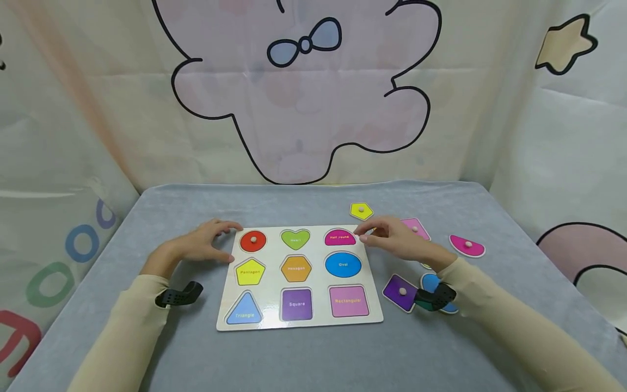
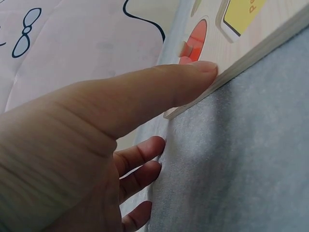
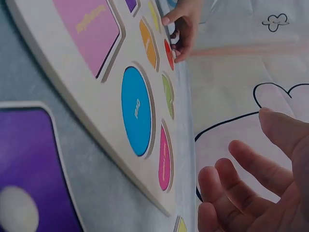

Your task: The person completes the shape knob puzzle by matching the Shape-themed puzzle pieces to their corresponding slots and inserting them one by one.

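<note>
A white wooden shape puzzle board point(image 1: 271, 302) lies on the table, with labelled recesses in several colours. A red circle piece point(image 1: 247, 243) with a knob sits in its top left recess. My left hand point(image 1: 203, 242) is at the board's upper left edge. Its thumb point(image 2: 193, 79) touches the rim in the left wrist view, the other fingers spread beyond the corner. By the upper right corner, near the half round recess point(image 1: 340, 237), hovers my right hand point(image 1: 397, 238). Its fingers point(image 3: 260, 166) are loosely bent and apart in the right wrist view, holding nothing.
Knobbed pieces lie right of the board: a yellow pentagon point(image 1: 356, 211), a pink rectangle point(image 1: 416, 226), a magenta half round point(image 1: 460, 244) and a purple square point(image 1: 395, 295). A blue oval point(image 1: 430, 281) is partly hidden by the right wrist strap point(image 1: 436, 298). Grey cloth point(image 1: 303, 359) covers the table.
</note>
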A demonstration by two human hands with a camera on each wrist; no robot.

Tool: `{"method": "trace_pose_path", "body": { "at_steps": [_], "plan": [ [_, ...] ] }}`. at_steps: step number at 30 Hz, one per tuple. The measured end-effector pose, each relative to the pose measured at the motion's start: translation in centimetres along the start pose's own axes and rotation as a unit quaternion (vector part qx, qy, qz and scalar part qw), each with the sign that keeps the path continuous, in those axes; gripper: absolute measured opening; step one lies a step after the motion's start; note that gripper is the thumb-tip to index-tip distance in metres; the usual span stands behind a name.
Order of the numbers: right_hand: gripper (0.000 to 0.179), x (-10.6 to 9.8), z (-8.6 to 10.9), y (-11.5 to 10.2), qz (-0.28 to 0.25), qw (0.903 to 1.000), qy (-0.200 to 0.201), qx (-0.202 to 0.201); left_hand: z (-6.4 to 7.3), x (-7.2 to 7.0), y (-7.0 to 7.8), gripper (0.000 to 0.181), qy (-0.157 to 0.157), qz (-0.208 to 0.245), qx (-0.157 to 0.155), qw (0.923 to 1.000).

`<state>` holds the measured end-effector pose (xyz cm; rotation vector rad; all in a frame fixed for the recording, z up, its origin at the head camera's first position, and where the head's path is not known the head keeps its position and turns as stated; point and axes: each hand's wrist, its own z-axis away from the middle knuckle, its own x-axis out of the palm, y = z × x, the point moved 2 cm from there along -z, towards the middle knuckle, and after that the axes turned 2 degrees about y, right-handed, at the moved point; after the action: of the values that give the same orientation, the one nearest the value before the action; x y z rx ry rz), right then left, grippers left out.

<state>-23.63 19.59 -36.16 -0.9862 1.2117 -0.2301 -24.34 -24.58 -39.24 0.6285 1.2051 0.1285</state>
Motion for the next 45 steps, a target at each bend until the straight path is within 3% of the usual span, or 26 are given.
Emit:
{"method": "trace_pose_path", "body": {
  "at_steps": [14, 45],
  "plan": [
    [0.031, -1.4, 2.3, 1.8, -0.009, 0.9990, 0.036, 0.025, -0.2, 0.2, -0.4, 0.074, 0.005, 0.005, -0.002, 1.0000],
    [0.039, -3.7, 6.2, 5.6, -0.002, 0.9960, 0.053, 0.072, 0.0, 0.2, -0.2, 0.074, 0.006, 0.008, -0.009, 0.9999]
  ]
}}
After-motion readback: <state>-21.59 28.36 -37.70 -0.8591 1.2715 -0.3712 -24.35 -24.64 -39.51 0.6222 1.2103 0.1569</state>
